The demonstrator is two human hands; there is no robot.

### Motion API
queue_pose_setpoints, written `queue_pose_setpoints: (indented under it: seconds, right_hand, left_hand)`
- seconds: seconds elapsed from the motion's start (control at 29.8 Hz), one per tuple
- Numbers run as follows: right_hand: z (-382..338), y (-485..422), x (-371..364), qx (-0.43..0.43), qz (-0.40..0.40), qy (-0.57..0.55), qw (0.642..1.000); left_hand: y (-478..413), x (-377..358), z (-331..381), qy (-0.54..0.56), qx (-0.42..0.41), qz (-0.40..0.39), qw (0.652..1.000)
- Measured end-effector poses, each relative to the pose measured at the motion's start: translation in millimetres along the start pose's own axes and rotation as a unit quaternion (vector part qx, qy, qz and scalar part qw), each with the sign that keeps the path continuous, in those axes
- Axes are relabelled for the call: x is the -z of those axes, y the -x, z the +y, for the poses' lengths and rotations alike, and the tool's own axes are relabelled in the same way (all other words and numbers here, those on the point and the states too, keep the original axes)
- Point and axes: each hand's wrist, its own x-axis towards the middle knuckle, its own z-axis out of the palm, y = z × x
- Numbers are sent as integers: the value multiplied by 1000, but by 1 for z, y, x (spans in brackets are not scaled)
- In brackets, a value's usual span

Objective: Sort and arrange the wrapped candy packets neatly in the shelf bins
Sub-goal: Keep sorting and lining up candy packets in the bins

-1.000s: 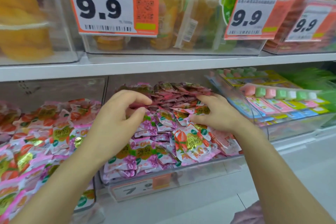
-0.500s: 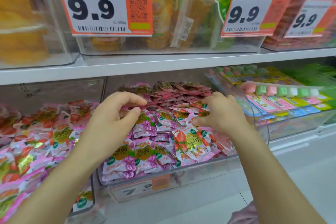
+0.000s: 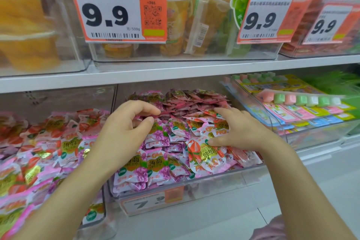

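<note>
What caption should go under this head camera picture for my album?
Left hand and right hand reach among candy packets in a clear bin.

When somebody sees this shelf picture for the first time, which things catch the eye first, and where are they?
First the big orange price tag reading 9.9, upper left on a top-shelf clear bin. Next, in the centre, the left hand and right hand touch a heap of pink and purple candy packets in the lower shelf's middle bin. At right, a strip of pink and green candy cubes stands out.
</note>
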Motion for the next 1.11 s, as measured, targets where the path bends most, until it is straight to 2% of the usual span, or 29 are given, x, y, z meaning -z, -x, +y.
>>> queue_pose_setpoints:
  seconds: [0.1, 0.3, 0.6, 0.8, 0.91, 1.01, 1.04, 1.11]
  right_hand:
    - [3, 0, 3, 17, -21, -11, 1000]
    - [3, 1, 4, 17, 30, -84, 996]
    - [-2, -8, -14, 13, 159, 18, 987]
    - [-5, -9, -18, -1, 245, 18, 969]
    - [-12, 2, -14, 78, 323, -29, 943]
    - [-30, 19, -8, 212, 377, -80, 898]
    - [-38, 24, -9, 250, 387, -82, 883]
    - [-53, 31, -12, 306, 396, -92, 861]
  left_hand:
    - [-1, 0, 0, -2, 1, 2, 1000]
    - [-1, 0, -1, -3, 2, 2, 1000]
    - [0, 0, 0, -6, 7, 0, 1000]
    - [-1, 0, 1, -5, 16, -2, 1000]
    - [-1, 1, 2, 23, 24, 2, 999]
    - [1, 2, 9, 151, 76, -4, 986]
    - [4, 3, 14, 219, 113, -23, 969]
    - [13, 6, 22, 358, 184, -69, 913]
